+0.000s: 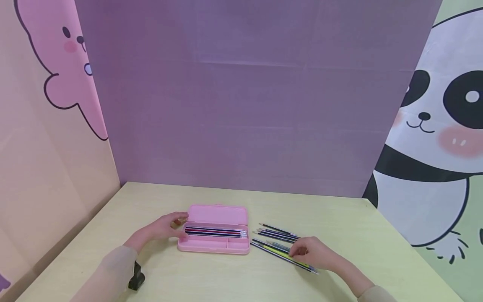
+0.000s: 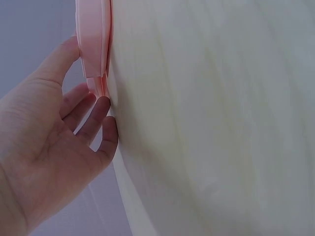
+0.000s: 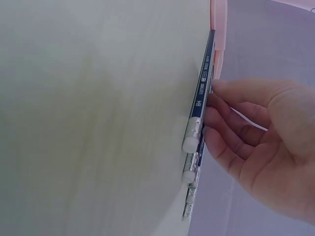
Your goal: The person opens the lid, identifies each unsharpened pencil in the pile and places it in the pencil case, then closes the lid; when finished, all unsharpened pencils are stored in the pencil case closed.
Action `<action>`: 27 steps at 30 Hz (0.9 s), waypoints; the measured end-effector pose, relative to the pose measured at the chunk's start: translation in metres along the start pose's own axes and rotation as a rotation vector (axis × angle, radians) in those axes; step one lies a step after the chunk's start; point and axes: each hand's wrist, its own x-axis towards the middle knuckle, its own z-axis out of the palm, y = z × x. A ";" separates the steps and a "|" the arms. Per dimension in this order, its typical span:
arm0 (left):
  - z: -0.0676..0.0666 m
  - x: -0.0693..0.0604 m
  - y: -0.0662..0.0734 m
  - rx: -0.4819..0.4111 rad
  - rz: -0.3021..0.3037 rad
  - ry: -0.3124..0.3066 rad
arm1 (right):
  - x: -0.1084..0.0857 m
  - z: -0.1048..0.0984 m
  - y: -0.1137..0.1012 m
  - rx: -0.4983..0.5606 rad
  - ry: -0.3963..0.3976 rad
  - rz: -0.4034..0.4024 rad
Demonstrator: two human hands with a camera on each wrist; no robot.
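A pink pencil case [image 1: 203,244] lies with its lid [image 1: 217,214] folded back, and several striped pencils [image 1: 215,232] fill its long compartment. My left hand [image 1: 166,226] holds the case's left end, thumb on the near part and curled fingers by the lid. In the left wrist view, the thumb rests against the pink case [image 2: 92,44]. Right of the case, several loose pencils [image 1: 277,234] lie roughly side by side. My right hand [image 1: 311,251] touches this group near a yellow pencil [image 1: 281,252], fingers bent. Dark pencils [image 3: 201,91] hide whether its fingertips pinch one.
The case's front strip has a small divided compartment [image 1: 237,243] at the right. A black object [image 1: 136,277] sits beside the left sleeve. The pale wooden table [image 1: 211,277] ends at a purple backdrop [image 1: 241,126]; printed cartoon walls stand on both sides.
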 end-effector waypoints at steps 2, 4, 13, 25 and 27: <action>0.000 0.000 0.000 -0.001 -0.003 -0.001 | 0.000 0.000 0.001 0.003 -0.009 0.007; 0.000 -0.001 0.000 -0.004 -0.007 0.000 | 0.000 0.000 0.002 0.014 -0.017 0.022; 0.000 -0.001 0.001 -0.026 -0.018 -0.006 | -0.002 -0.001 0.003 -0.024 0.039 0.058; 0.000 0.000 -0.001 -0.015 -0.010 -0.005 | -0.007 -0.006 0.003 -0.043 0.048 0.089; 0.000 0.000 0.000 -0.017 -0.010 -0.005 | -0.008 -0.006 0.003 -0.034 0.041 0.101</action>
